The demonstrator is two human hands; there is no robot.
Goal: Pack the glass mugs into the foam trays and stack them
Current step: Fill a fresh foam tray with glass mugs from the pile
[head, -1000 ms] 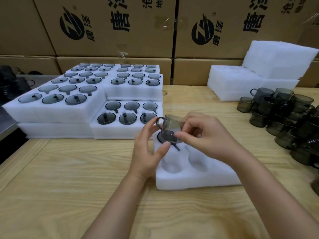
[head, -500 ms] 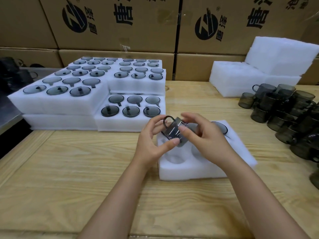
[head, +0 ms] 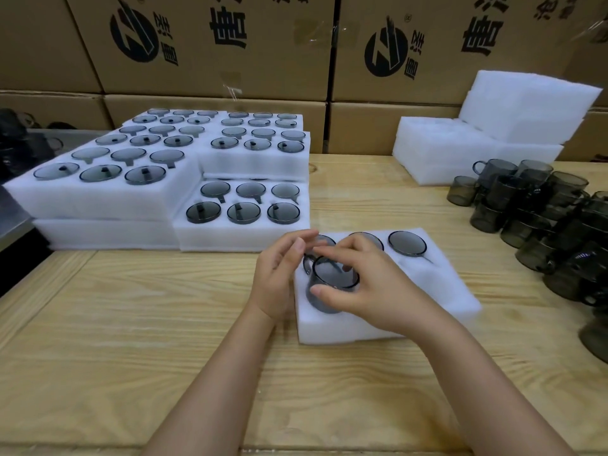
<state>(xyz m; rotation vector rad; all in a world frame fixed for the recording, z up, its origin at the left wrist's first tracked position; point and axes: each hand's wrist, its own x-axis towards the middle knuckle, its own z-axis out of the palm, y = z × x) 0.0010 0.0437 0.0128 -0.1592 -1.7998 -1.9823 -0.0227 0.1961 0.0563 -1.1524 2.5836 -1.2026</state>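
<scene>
Stacked brown cardboard boxes (head: 197,44) printed with black logos stand behind a pale wooden plank table (head: 131,324). Near the front of the table lies a white rectangular foam tray (head: 427,291). Its back row holds three smoky grey glass mugs (head: 407,243), sunk to their rims.

A fourth smoky grey glass mug with a loop handle (head: 329,276) stands mouth up at the tray's front-left pocket; how deep its base sits there cannot be told. The right hand (head: 371,291) grips it, with the thumb pressed on the near wall below the rim and the fingers curled over the far rim. The left hand (head: 279,278) is just beside the mug's handle. Its fingers are loosely extended and wrap nothing, and whether they touch the handle is unclear.

White foam trays packed with grey mugs (head: 108,179) are stacked at back left. A heap of loose grey mugs (head: 543,218) lies at right, behind them a pile of white foam blocks (head: 493,126).
</scene>
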